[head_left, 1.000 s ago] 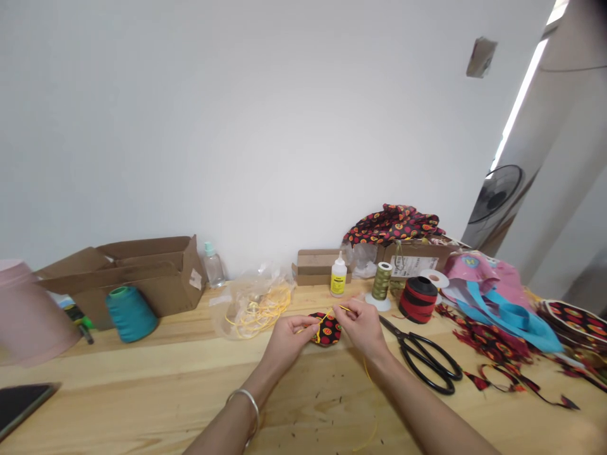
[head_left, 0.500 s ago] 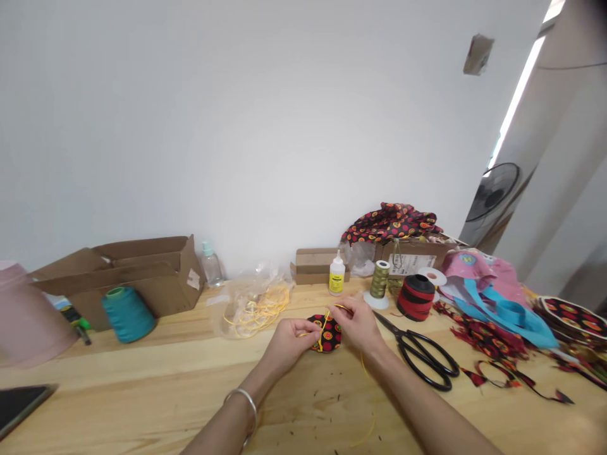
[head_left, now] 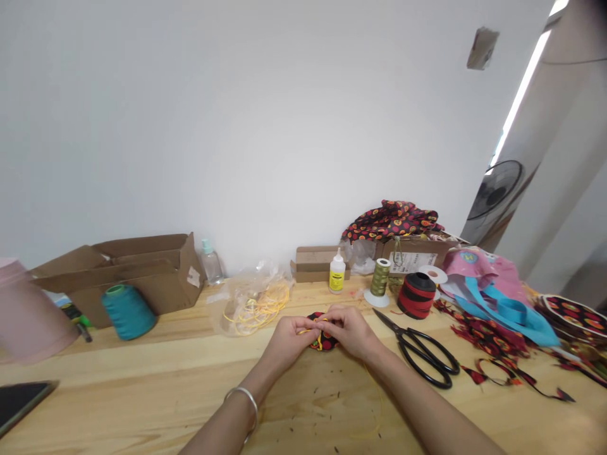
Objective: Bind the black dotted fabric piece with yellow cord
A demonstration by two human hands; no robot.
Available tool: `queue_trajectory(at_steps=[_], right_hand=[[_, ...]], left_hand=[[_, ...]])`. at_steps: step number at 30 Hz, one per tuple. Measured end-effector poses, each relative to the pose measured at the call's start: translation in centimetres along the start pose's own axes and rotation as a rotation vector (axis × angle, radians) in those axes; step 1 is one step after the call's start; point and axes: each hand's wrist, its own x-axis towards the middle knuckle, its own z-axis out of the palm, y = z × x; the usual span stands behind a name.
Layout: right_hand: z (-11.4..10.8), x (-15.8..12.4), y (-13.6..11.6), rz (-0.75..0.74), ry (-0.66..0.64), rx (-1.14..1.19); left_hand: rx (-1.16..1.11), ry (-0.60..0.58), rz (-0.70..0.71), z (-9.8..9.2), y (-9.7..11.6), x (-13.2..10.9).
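A small dark fabric piece (head_left: 328, 344) with red and yellow round prints lies on the wooden table, partly covered by my fingers. Yellow cord (head_left: 319, 345) crosses it, and a loose length trails off under my right forearm. My left hand (head_left: 290, 339), with a bangle on the wrist, pinches the cord at the fabric's left side. Fingertips of my right hand (head_left: 351, 332) are closed on the cord too, meeting the left fingertips above the fabric. Just where the cord passes between the fingers is hidden.
Black-handled scissors (head_left: 420, 347) lie open right of my right forearm. Behind my hands stand a glue bottle (head_left: 337, 273), an olive thread spool (head_left: 380, 278) and a red-black spool (head_left: 416, 296). Bagged yellow cord (head_left: 258, 309) and a teal thread cone (head_left: 128, 311) are to the left.
My right hand has moved left and down over the fabric, bringing its fingertips against my left ones. The yellow strand that stood up between the hands is now drawn in close.
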Motion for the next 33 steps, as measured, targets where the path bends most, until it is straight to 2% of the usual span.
queue_trajectory(at_steps=[6, 13, 21, 27, 33], right_hand=[[-0.4, 0.1, 0.2, 0.042, 0.012, -0.103], [0.1, 0.0, 0.8, 0.118, 0.002, 0.025], [0.1, 0.2, 0.6, 0.100, 0.031, 0.162], [0.7, 0.1, 0.7, 0.121, 0.057, 0.157], [0.6, 0.1, 0.5, 0.102, 0.073, 0.135]], left_hand=[[0.008, 0.035, -0.021, 0.1, 0.0, 0.0], [-0.011, 0.001, -0.028, -0.2, -0.2, 0.0], [-0.155, -0.008, -0.028, -0.6, -0.6, 0.2], [-0.261, -0.043, -0.077, -0.8, -0.7, 0.2], [-0.213, 0.005, -0.048, -0.9, -0.9, 0.5]])
